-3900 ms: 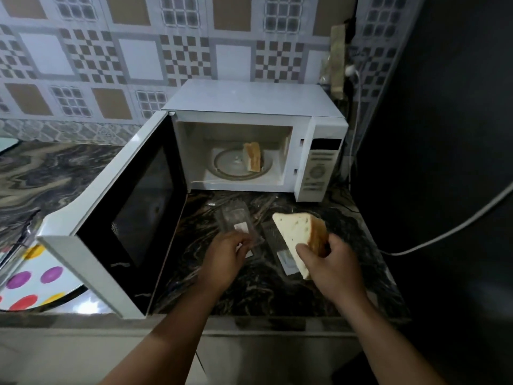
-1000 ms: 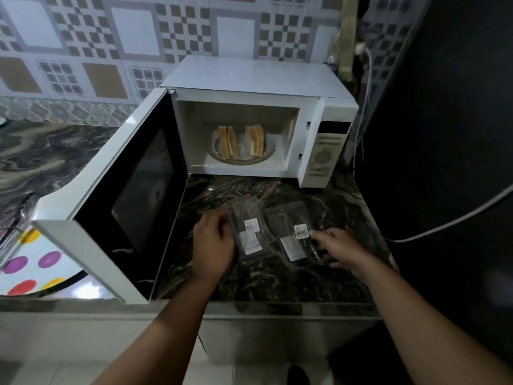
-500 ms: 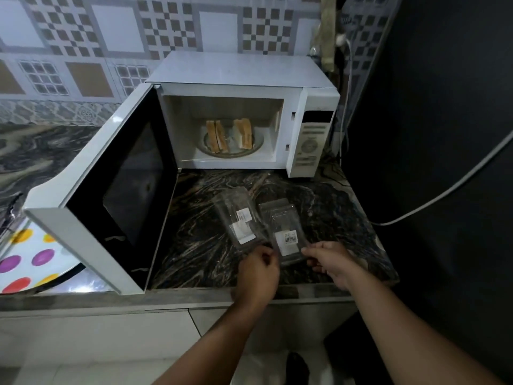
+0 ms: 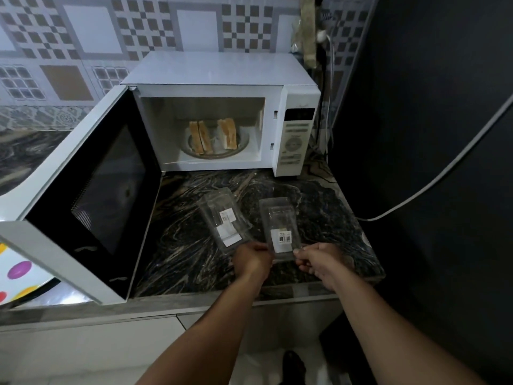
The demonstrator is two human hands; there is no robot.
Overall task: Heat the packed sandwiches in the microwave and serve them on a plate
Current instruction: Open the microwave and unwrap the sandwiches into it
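The white microwave (image 4: 219,76) stands at the back of the counter with its door (image 4: 83,195) swung wide open to the left. Two sandwiches stand on edge on its glass turntable (image 4: 241,147): one on the left (image 4: 199,137), one on the right (image 4: 228,133). Two empty clear plastic sandwich packs lie over the dark marble counter (image 4: 180,254). My left hand (image 4: 251,259) pinches the near end of the left pack (image 4: 224,220). My right hand (image 4: 319,259) pinches the near end of the right pack (image 4: 280,229), which shows a barcode label.
A white plate with coloured dots (image 4: 19,276) sits at the far left, partly under the open door. A grey cable (image 4: 444,168) runs across the dark wall on the right. The counter's front edge (image 4: 222,298) is just below my hands.
A sandwich I held in my right hand now stands in the microwave. Both hands have gone to the empty packs, gripped their near ends and drawn them toward the counter's front edge.
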